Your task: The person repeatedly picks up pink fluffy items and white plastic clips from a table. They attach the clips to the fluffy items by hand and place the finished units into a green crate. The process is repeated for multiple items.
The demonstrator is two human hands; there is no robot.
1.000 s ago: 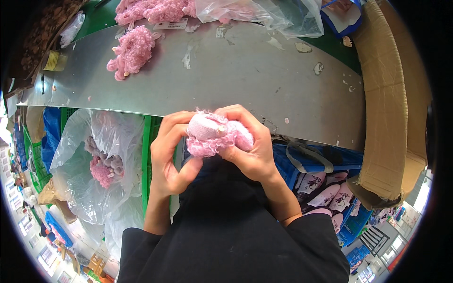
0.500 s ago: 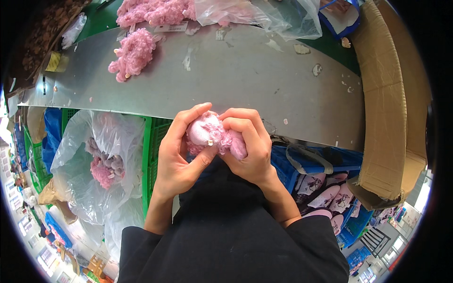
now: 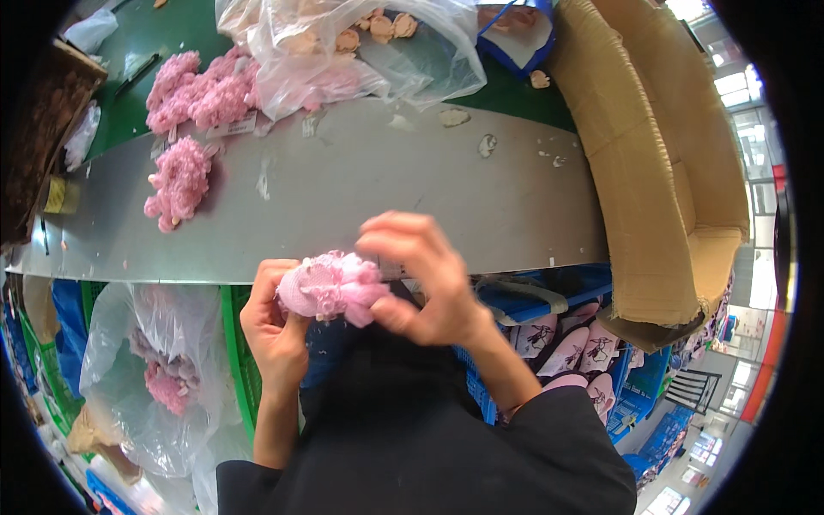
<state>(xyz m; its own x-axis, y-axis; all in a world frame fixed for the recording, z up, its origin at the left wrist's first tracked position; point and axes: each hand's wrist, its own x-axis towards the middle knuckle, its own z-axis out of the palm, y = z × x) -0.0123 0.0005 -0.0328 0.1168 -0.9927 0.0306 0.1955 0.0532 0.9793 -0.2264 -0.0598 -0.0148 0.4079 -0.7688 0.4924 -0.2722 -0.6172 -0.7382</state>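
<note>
My left hand (image 3: 276, 322) is closed around one end of a small pink plush toy (image 3: 330, 287), held level over the near edge of the metal tabletop. The toy has a smooth, pale rounded part at my left fingers, curly pink fluff in the middle and a soft pink part on the right. Beside that right end, my right hand (image 3: 433, 287) is spread, its fingers raised and smeared by motion. Its thumb lies at the toy's end; whether it touches, I cannot tell. Another curly pink plush piece (image 3: 180, 182) lies on the table to the left.
More pink plush pieces (image 3: 202, 90) and a clear plastic bag (image 3: 369, 60) lie at the back. A cardboard box (image 3: 631, 163) stands right. Below the edge are a plastic-lined green crate (image 3: 243, 360) on the left and a blue crate (image 3: 631, 390) of pink slippers (image 3: 566, 352) on the right.
My right hand has come off the toy and opened, its fingers lifting. The left hand keeps hold, and the toy is turned more sideways. The whole view has shifted.
</note>
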